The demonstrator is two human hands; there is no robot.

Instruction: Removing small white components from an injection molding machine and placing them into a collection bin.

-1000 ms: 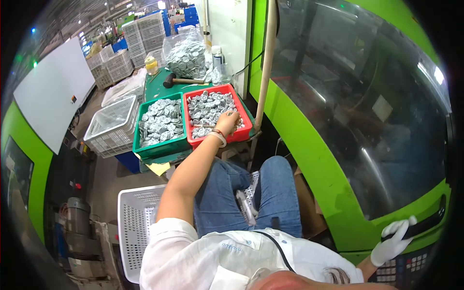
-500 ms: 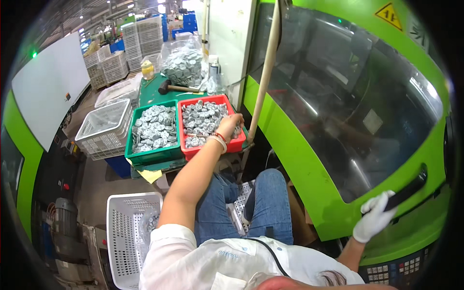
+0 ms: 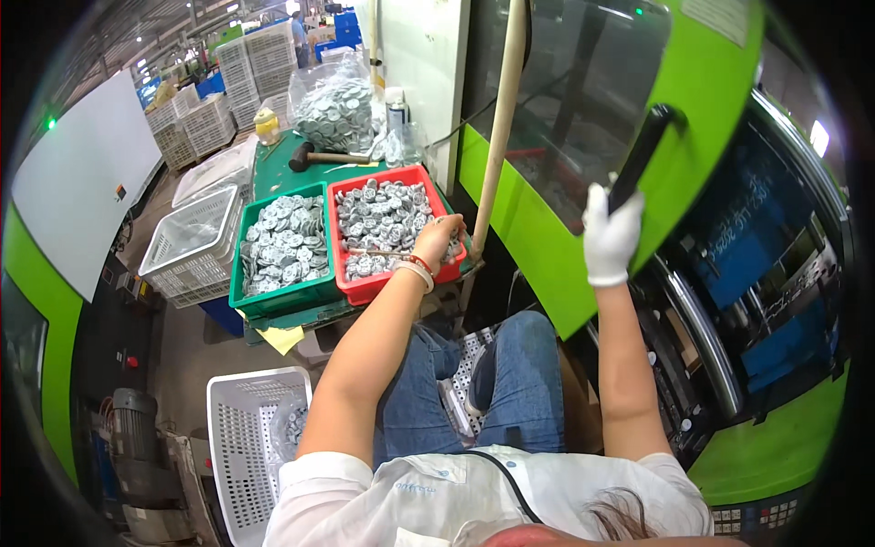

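Note:
My left hand (image 3: 437, 242) is bare, with a red bracelet and a pale bangle at the wrist. It rests at the right edge of a red bin (image 3: 363, 290), its fingers curled down among small grey metal parts (image 3: 387, 211). What they grip, if anything, is hidden. In a white glove, my right hand (image 3: 612, 239) is closed round the lower end of the black door handle (image 3: 645, 155). The handle sits on a green machine door (image 3: 706, 100) with a dark window. The door stands slid aside, baring the machine's inside (image 3: 729, 273) with its metal bars.
A green bin (image 3: 283, 299) of flatter grey discs adjoins the red one on a green table (image 3: 273, 175). Behind lie a mallet (image 3: 324, 158), a spray can (image 3: 396, 111) and a bag of discs (image 3: 333, 114). A pale pole (image 3: 503, 137) rises beside the door. A white basket (image 3: 241, 451) is low left.
My right hand has pulled the door handle leftward and up in view, and the door has slid open, uncovering the machine's inside. My left hand stays at the red bin.

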